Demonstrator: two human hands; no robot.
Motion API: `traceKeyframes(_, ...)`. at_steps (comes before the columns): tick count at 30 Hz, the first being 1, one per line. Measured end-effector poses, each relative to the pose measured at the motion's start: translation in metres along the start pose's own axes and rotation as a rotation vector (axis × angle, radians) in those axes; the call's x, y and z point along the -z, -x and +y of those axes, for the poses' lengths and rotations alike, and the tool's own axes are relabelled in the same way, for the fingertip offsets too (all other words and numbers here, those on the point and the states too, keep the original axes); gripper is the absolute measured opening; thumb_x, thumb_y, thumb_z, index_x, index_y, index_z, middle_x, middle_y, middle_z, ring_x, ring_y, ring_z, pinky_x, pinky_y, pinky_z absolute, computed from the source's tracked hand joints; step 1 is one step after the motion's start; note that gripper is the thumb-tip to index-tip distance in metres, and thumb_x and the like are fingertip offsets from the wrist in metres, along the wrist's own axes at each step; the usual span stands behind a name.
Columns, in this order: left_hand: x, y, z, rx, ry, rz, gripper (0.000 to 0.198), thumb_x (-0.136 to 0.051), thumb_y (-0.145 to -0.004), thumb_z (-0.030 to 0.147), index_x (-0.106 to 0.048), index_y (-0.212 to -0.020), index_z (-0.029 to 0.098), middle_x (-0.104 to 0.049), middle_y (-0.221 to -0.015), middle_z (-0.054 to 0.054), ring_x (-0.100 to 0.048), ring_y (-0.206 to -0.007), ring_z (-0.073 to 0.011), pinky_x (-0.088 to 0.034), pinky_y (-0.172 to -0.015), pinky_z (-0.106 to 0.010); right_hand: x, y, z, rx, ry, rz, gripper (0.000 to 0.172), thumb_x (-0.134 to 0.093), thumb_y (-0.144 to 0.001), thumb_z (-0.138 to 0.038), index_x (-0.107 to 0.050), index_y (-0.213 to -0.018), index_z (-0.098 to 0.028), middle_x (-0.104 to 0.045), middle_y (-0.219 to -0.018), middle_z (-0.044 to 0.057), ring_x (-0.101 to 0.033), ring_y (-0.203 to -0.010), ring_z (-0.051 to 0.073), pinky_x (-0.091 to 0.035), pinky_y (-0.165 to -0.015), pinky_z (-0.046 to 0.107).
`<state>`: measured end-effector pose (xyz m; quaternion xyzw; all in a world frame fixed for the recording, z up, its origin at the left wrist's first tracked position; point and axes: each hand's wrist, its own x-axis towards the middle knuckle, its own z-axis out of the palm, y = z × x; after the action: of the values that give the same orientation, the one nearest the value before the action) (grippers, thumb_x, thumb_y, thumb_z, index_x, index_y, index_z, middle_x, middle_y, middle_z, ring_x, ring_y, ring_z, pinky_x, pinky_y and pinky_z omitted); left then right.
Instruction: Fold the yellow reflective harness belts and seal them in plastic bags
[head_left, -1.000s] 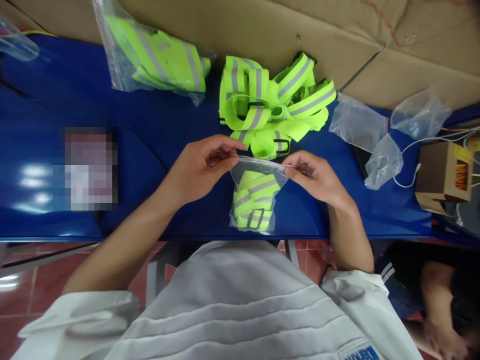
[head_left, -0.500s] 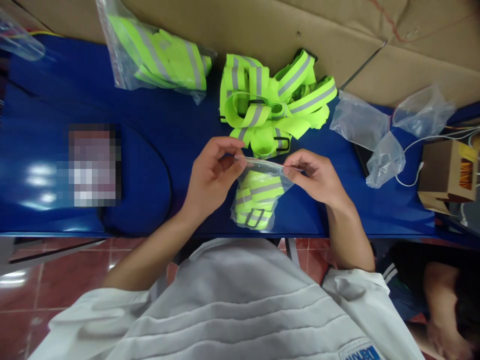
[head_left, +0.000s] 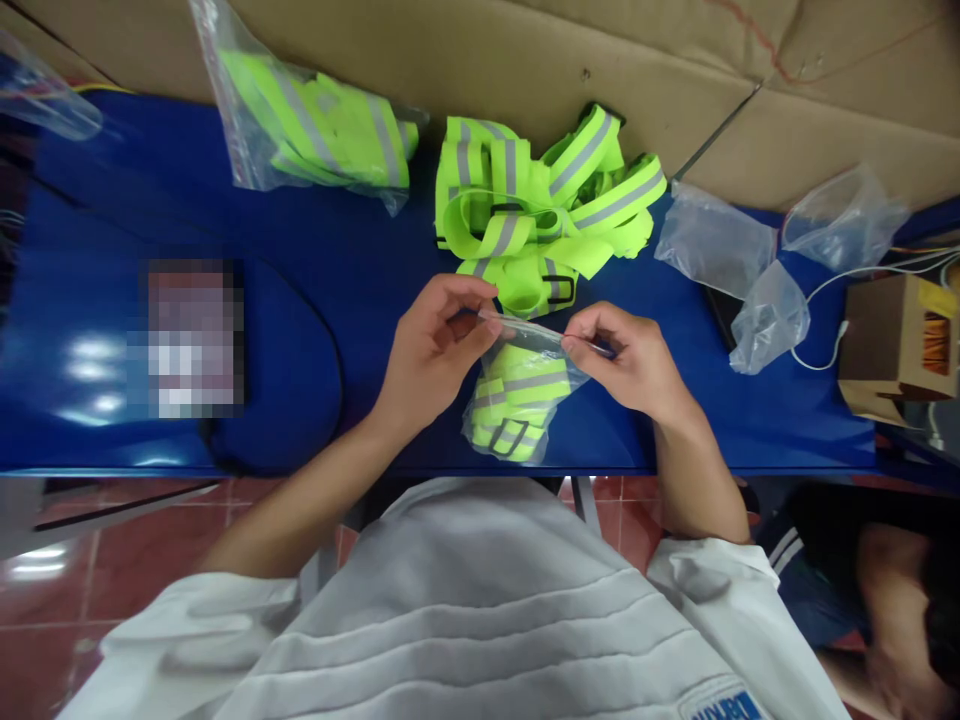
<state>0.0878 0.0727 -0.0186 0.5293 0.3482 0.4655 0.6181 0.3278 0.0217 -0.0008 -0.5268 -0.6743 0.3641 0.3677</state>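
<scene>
A clear zip bag (head_left: 546, 345) hangs between my two hands over the blue table, its zip edge stretched sideways. Inside it lies a folded neon-yellow reflective strap (head_left: 525, 390) with grey stripes and a dark buckle near the bottom. My left hand (head_left: 442, 340) pinches the left end of the zip edge between thumb and fingers. At the right end, my right hand (head_left: 622, 355) is closed on the same edge. Just beyond my hands sits a loose heap of neon-yellow reflective straps (head_left: 540, 200) with black buckles.
A filled bag of yellow straps (head_left: 322, 125) lies at the back left. Clear plastic bags (head_left: 716, 240) lie at the right, near a small cardboard box (head_left: 892, 345) and white cables. A blurred-out object (head_left: 193, 335) is on the left. Another person's arm (head_left: 896, 600) shows at lower right.
My hands keep their pinch on the zip bag's edge; my right hand has shifted slightly left along it. The whole view has moved a little.
</scene>
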Motion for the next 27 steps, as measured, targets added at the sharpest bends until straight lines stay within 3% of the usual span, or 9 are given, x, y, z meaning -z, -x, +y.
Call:
traceKeyframes(9,-0.007,-0.008,0.001,-0.006,-0.045,-0.066,0.024,-0.084,-0.091,0.03,-0.069,-0.107,0.021,-0.066,-0.093,-0.002,-0.067,-0.092,-0.0144,-0.059,-0.086,-0.028,0.001,-0.002,-0.004,0.017,0.031,-0.047,0.015,-0.07,-0.1,-0.032,-0.069,-0.093,-0.019,-0.07,-0.081,-0.002,-0.059,-0.069,0.009,-0.044,-0.063,0.021)
traceKeyframes(21,-0.015,-0.006,0.005,-0.017,-0.06,-0.073,0.025,-0.084,-0.091,0.034,-0.063,-0.097,0.021,-0.067,-0.089,-0.002,-0.066,-0.083,-0.0143,-0.058,-0.079,-0.029,-0.004,-0.002,-0.008,-0.079,-0.046,-0.029,0.018,-0.072,-0.1,-0.039,-0.071,-0.101,-0.021,-0.074,-0.092,0.002,-0.065,-0.079,0.014,-0.051,-0.072,0.027)
traceKeyframes(27,-0.016,-0.005,0.0,-0.009,-0.065,-0.127,0.026,-0.082,-0.091,0.028,-0.065,-0.108,0.02,-0.07,-0.096,-0.003,-0.069,-0.089,-0.0139,-0.058,-0.083,-0.027,-0.009,-0.003,-0.008,-0.054,-0.017,0.025,0.016,-0.07,-0.101,-0.035,-0.07,-0.095,-0.02,-0.071,-0.086,0.001,-0.061,-0.074,0.012,-0.046,-0.066,0.025)
